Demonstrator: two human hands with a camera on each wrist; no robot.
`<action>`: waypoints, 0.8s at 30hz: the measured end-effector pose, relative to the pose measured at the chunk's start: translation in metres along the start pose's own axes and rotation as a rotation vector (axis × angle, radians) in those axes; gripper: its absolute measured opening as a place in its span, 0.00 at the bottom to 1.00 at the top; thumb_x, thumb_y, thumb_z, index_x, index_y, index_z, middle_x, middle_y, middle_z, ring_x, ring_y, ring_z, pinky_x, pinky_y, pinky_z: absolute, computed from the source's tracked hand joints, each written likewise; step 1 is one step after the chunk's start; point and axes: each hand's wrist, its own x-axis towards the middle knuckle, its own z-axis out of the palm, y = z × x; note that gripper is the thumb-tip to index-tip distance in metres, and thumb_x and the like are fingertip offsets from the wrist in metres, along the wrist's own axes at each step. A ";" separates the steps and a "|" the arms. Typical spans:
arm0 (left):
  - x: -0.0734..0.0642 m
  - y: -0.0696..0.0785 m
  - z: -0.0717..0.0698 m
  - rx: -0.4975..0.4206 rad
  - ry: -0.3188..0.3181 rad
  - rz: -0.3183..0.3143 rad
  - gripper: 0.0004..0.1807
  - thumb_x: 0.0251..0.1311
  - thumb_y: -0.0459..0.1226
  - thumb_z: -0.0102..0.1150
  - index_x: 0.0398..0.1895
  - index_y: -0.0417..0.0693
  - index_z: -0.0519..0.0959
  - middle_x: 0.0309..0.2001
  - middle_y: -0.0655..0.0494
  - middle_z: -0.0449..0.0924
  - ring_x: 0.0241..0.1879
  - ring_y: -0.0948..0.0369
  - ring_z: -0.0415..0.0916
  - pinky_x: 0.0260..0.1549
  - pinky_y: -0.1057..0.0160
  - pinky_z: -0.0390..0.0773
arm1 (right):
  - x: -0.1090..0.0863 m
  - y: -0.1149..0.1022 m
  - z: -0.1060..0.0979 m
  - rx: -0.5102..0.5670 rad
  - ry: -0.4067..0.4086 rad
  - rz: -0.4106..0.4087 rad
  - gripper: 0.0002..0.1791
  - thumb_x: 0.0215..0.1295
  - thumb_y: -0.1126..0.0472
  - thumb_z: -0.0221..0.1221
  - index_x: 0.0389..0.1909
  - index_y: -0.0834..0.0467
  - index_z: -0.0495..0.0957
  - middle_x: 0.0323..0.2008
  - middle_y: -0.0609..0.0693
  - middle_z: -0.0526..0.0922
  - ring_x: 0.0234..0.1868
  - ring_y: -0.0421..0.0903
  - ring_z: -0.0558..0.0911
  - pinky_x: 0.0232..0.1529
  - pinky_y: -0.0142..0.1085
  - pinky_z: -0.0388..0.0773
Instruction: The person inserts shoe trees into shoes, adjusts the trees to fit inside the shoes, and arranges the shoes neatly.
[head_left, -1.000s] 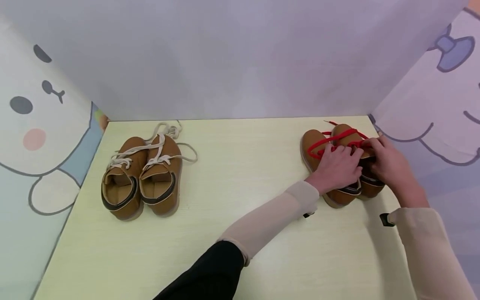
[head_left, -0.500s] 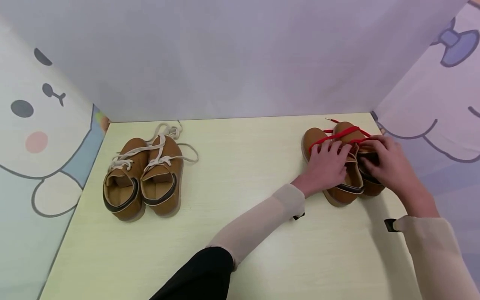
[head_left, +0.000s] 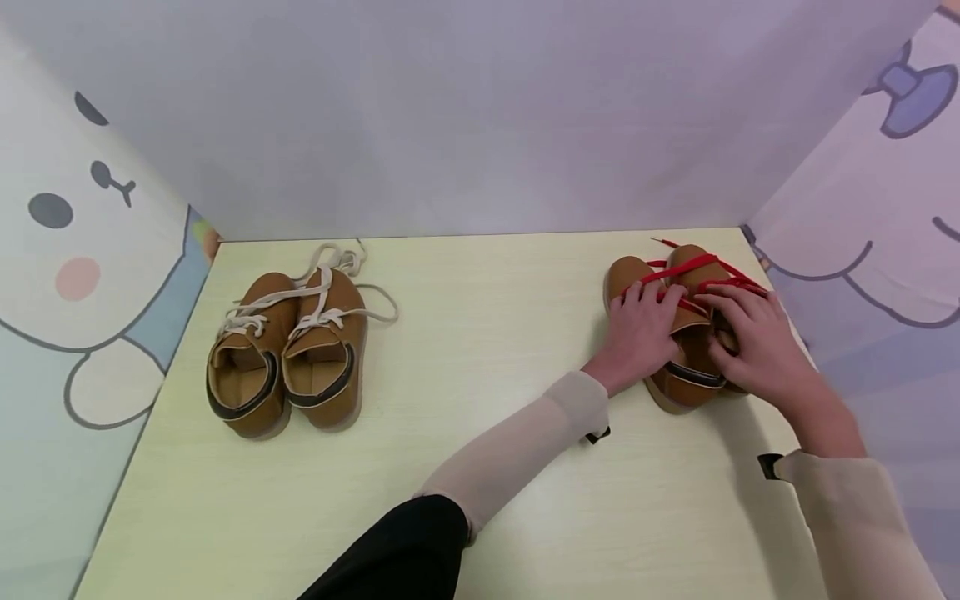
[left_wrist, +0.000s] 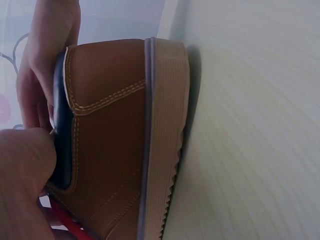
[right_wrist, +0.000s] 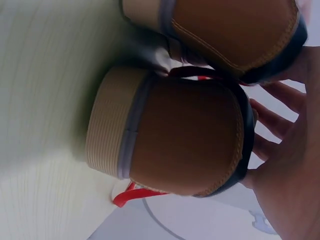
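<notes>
In the head view, a pair of brown shoes with red laces stands at the right of the table. My left hand lies over the outer side of the nearer left shoe, fingertips at its laces; whether they pinch a lace I cannot tell. My right hand reaches over the right shoe, covering much of it, with fairly straight fingers touching the lacing between the shoes. In the left wrist view, my left thumb is at the dark padded collar. The right wrist view shows that shoe's heel below my right palm.
A second pair of brown shoes with loose cream laces stands at the table's left. The pale wooden table meets a plain lilac wall at the back. Cartoon-printed panels flank both sides.
My left hand has shifted left, off the middle of the lacing to the left shoe's outer side. The right hand has moved left and a little nearer me. Both shoes have stayed put.
</notes>
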 end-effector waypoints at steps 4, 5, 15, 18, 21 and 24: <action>0.001 0.001 -0.002 0.012 -0.001 -0.005 0.34 0.66 0.49 0.62 0.73 0.65 0.63 0.68 0.63 0.72 0.69 0.60 0.68 0.62 0.59 0.75 | 0.005 -0.005 0.003 -0.060 -0.062 0.038 0.36 0.52 0.69 0.69 0.66 0.63 0.74 0.65 0.66 0.74 0.66 0.69 0.69 0.71 0.70 0.52; 0.002 0.001 -0.002 0.010 0.002 -0.007 0.34 0.65 0.49 0.62 0.73 0.64 0.63 0.68 0.63 0.72 0.68 0.60 0.69 0.62 0.59 0.76 | 0.007 -0.006 0.003 -0.070 -0.077 0.047 0.37 0.52 0.69 0.70 0.67 0.62 0.73 0.65 0.66 0.74 0.67 0.69 0.69 0.71 0.69 0.53; 0.004 0.002 -0.001 0.006 0.021 -0.023 0.33 0.63 0.50 0.66 0.67 0.56 0.64 0.61 0.65 0.78 0.55 0.66 0.75 0.59 0.70 0.78 | 0.033 -0.015 0.008 -0.126 -0.250 0.206 0.35 0.54 0.69 0.70 0.64 0.66 0.70 0.60 0.72 0.79 0.67 0.71 0.70 0.72 0.71 0.54; 0.003 0.002 -0.001 0.004 0.019 -0.022 0.32 0.63 0.50 0.67 0.66 0.56 0.64 0.59 0.65 0.79 0.52 0.67 0.75 0.58 0.71 0.77 | 0.038 -0.017 0.011 -0.129 -0.287 0.263 0.34 0.53 0.70 0.71 0.61 0.67 0.69 0.58 0.73 0.79 0.65 0.72 0.72 0.70 0.72 0.56; 0.002 0.001 0.000 0.006 0.035 -0.022 0.31 0.63 0.49 0.66 0.65 0.56 0.65 0.57 0.65 0.80 0.51 0.67 0.76 0.57 0.72 0.78 | 0.040 -0.019 0.014 -0.144 -0.293 0.281 0.32 0.52 0.70 0.71 0.58 0.67 0.69 0.56 0.74 0.80 0.63 0.72 0.74 0.68 0.72 0.58; 0.001 -0.001 0.000 0.014 0.058 -0.012 0.29 0.64 0.48 0.65 0.64 0.55 0.66 0.56 0.64 0.80 0.51 0.67 0.76 0.57 0.73 0.77 | 0.040 -0.020 0.016 -0.157 -0.282 0.280 0.30 0.53 0.71 0.71 0.56 0.67 0.69 0.56 0.74 0.80 0.63 0.72 0.75 0.67 0.72 0.60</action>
